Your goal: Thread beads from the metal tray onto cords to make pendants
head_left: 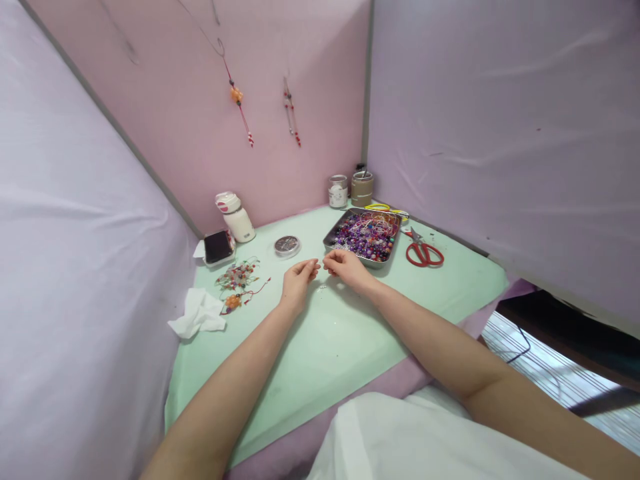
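My left hand and my right hand meet over the pale green mat, fingertips almost touching. Both are closed in a pinch on something too small to make out, perhaps a thin thread. A metal tray of purple and mixed beads sits just beyond my right hand. Finished bead strings lie left of my left hand.
Red scissors lie right of the tray. A round spool tin, a phone, a white bottle, two small jars and a crumpled tissue are around. Cloth walls enclose three sides, with beaded charms hanging.
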A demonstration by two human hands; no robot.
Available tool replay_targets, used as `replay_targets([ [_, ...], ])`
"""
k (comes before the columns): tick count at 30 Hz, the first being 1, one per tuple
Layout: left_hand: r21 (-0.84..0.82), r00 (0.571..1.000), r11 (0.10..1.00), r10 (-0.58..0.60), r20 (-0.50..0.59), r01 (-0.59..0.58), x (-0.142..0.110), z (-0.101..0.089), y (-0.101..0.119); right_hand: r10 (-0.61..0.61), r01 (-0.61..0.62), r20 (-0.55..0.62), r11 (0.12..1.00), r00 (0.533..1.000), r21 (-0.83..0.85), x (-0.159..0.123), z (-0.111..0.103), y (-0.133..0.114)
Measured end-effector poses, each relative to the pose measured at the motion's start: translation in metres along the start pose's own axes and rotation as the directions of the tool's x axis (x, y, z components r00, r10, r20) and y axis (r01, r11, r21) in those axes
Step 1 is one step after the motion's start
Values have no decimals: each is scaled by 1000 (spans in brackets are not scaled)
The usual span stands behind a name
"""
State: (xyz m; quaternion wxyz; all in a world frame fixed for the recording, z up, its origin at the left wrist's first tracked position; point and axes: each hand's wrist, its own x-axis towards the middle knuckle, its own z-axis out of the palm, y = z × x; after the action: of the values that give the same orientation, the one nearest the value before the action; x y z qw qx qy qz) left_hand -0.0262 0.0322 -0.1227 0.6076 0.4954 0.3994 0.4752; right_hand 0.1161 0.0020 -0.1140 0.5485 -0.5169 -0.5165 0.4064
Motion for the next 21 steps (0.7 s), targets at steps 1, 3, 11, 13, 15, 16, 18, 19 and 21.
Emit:
replay_targets([
  [1, -62, 1000, 998, -27, 0, 27, 0, 0, 0, 21, -21, -7, 999, 1000, 30, 1, 0, 1],
  [3, -150, 998, 986, -70, 9, 70, 0, -1, 1, 66, -65, -14, 994, 998, 89, 2, -1, 3],
  [11, -222, 990, 965, -126, 63, 137, -1, -2, 2, 157, -150, -21, 967, 987, 205, 4, -3, 5],
  [13, -222, 989, 964, -131, 68, 143, -1, -2, 1, 163, -153, -26, 963, 986, 223, 4, -3, 4],
  [15, -229, 987, 961, -144, 75, 158, 0, -2, 0, 160, -150, -26, 961, 987, 232, 4, -3, 4],
  [16, -234, 986, 958, -150, 77, 164, 0, -2, 0, 159, -149, -25, 960, 987, 235, 4, -3, 4],
  [18, -244, 985, 955, -153, 81, 168, -1, -2, 0, 160, -150, -24, 959, 987, 240, 4, -3, 3],
  [19, -246, 985, 955, -150, 84, 167, -1, -2, 0, 161, -150, -24, 959, 987, 241, 4, -3, 4],
  [21, -245, 986, 956, -144, 82, 160, -1, -1, 0, 160, -150, -21, 959, 987, 239, 4, -3, 4],
])
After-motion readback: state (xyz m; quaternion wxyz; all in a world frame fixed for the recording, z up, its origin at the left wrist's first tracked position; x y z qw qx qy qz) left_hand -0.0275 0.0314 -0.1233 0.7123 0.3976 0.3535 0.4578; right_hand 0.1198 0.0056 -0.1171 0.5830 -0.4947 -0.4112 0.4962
